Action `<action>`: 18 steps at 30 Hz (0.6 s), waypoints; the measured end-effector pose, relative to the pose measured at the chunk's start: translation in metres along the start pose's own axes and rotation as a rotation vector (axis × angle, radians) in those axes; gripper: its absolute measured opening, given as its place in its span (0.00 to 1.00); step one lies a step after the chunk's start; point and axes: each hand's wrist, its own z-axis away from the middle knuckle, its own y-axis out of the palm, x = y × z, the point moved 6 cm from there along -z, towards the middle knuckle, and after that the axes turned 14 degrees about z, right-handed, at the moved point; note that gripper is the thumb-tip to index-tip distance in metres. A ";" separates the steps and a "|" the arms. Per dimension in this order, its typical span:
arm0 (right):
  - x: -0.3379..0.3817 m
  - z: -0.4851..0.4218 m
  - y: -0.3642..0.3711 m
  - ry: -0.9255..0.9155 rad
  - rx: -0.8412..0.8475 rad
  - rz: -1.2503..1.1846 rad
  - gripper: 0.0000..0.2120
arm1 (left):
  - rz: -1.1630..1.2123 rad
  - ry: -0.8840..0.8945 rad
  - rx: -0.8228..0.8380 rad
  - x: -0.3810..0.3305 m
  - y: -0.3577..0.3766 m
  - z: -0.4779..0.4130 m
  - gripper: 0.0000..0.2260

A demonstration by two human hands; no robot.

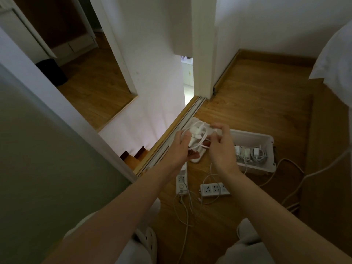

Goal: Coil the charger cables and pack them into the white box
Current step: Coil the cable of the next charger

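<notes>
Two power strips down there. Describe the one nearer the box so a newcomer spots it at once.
Find the open white box on the wooden floor. Just nearer the camera lies a white power strip, set crosswise with three sockets in a row. The other strip, to its left, points away from the camera and has a round button.
</notes>
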 end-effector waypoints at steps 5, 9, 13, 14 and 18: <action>0.004 0.004 0.011 -0.151 0.131 0.243 0.08 | -0.127 0.078 -0.035 -0.004 -0.005 0.001 0.16; 0.002 0.001 0.006 -0.202 0.145 0.321 0.04 | -0.132 0.113 -0.030 -0.007 -0.004 0.003 0.11; 0.003 -0.001 0.004 -0.266 0.017 0.523 0.02 | -0.204 0.150 -0.019 -0.010 -0.002 0.004 0.09; 0.006 0.000 0.003 -0.287 -0.019 0.522 0.02 | -0.218 0.143 -0.023 -0.008 -0.001 0.005 0.09; 0.019 0.008 0.003 -0.396 -0.044 0.563 0.03 | -0.271 0.088 -0.037 0.001 -0.001 0.005 0.09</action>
